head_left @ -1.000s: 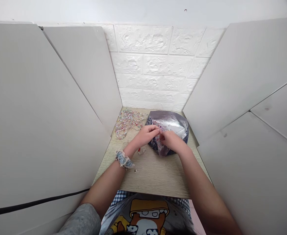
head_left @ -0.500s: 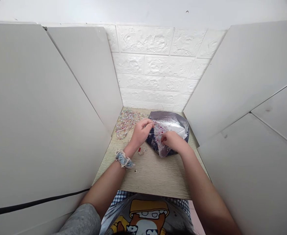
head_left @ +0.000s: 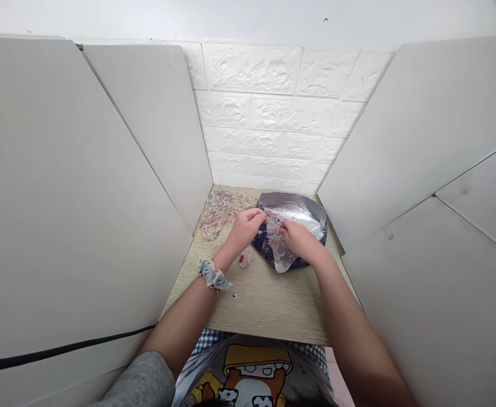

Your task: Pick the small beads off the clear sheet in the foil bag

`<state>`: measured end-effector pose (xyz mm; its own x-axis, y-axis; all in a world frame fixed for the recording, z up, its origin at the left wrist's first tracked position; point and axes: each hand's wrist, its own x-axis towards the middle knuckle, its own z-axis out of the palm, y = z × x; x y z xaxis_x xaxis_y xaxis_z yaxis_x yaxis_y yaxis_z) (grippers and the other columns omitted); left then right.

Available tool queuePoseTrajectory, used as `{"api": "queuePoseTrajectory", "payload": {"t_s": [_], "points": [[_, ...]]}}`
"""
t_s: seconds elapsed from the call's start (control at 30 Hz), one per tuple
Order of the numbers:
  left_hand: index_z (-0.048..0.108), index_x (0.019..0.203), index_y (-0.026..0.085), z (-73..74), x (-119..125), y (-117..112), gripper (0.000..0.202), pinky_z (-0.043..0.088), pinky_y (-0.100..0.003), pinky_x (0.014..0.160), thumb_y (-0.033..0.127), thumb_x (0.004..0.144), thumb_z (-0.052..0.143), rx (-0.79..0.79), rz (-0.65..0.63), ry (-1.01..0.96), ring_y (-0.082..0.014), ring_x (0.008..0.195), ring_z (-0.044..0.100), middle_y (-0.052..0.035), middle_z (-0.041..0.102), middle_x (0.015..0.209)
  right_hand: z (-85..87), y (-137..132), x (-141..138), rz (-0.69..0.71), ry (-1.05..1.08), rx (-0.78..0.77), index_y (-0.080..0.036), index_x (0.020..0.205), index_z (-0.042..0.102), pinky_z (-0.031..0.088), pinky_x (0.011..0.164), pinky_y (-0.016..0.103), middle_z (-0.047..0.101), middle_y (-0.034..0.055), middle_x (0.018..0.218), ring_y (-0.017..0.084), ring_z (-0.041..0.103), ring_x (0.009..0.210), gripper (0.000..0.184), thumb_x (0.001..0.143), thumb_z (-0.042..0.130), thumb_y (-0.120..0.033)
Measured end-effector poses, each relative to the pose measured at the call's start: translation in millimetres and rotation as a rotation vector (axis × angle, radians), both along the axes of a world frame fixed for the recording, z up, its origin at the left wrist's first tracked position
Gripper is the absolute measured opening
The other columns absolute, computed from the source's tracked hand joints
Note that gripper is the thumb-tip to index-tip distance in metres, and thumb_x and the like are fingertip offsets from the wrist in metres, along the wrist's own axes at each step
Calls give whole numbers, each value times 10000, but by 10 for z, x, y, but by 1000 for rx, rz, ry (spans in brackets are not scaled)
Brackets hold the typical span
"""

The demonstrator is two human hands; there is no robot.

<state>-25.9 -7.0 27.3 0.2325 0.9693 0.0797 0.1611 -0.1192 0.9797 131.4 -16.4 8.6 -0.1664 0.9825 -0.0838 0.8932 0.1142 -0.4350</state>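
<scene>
Nearest: printed cartoon apron [head_left: 252, 373] over blue check cloth [head_left: 205, 342], then pale wood-grain worktop [head_left: 269, 308]. Blue-and-cream fabric scrunchie [head_left: 212, 275] on L wrist; small red bead [head_left: 241, 259] just beside L hand [head_left: 244, 230]. L fingers [head_left: 256, 216] curled & pinched together at top edge of clear bead-flecked plastic film [head_left: 278, 246], seem to have hold of it. R hand [head_left: 301, 240] has moved up & in vs 0.5 s ago, so 2 hands now almost touching; its fingers bent, part open, pressing on film, can't tell if gripping. Film lies on crumpled navy silver-lined pouch [head_left: 294, 209] at back of worktop. Left of pouch, loose heap of multicolour bead strands [head_left: 221, 212]; white panels [head_left: 104, 169] either side, white brick-effect wall [head_left: 269, 124] behind
</scene>
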Motion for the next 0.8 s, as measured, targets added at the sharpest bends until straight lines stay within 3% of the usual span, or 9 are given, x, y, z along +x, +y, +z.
{"api": "queuePoseTrajectory", "payload": {"t_s": [0.13, 0.23, 0.4, 0.53, 0.8], "points": [[608, 672, 134, -26, 2, 21, 318, 326, -213, 529, 386, 734, 425, 87, -11, 92, -82, 526, 415, 25, 456, 496, 70, -11, -17, -2, 266, 138, -181, 750, 460, 325, 579, 226, 526, 10, 725, 132, 463, 663, 144, 808, 335, -226], [617, 697, 133, -35, 9, 18, 310, 356, -215, 607, 384, 736, 440, 140, -64, 82, -97, 630, 481, -2, 559, 626, 116, -30, -35, -11, 497, 143, -194, 815, 475, 349, 591, 212, 533, -3, 761, 121, 481, 683, 116, 790, 375, -247], [544, 667, 133, -55, 27, 6, 255, 281, -196, 442, 357, 732, 440, 25, -96, 74, -59, 407, 359, 48, 410, 429, 126, -12, -55, -44, 767, 45, -185, 852, 442, 366, 542, 205, 527, 6, 769, 112, 494, 654, 125, 774, 385, -264], [517, 639, 134, -62, 33, 2, 184, 223, -190, 417, 281, 723, 444, 7, -87, 42, -41, 370, 278, 77, 306, 380, 94, 9, -74, 4, 929, 63, -191, 832, 436, 386, 580, 232, 527, 2, 778, 105, 486, 623, 113, 784, 376, -274], [585, 672, 116, 13, 30, -28, 237, 275, -193, 467, 316, 728, 470, 77, -100, 10, -47, 437, 319, 54, 386, 449, 72, 11, -117, 82, 1126, 55, -196, 794, 484, 394, 616, 257, 515, -16, 722, 99, 474, 608, 107, 767, 450, -295]]}}
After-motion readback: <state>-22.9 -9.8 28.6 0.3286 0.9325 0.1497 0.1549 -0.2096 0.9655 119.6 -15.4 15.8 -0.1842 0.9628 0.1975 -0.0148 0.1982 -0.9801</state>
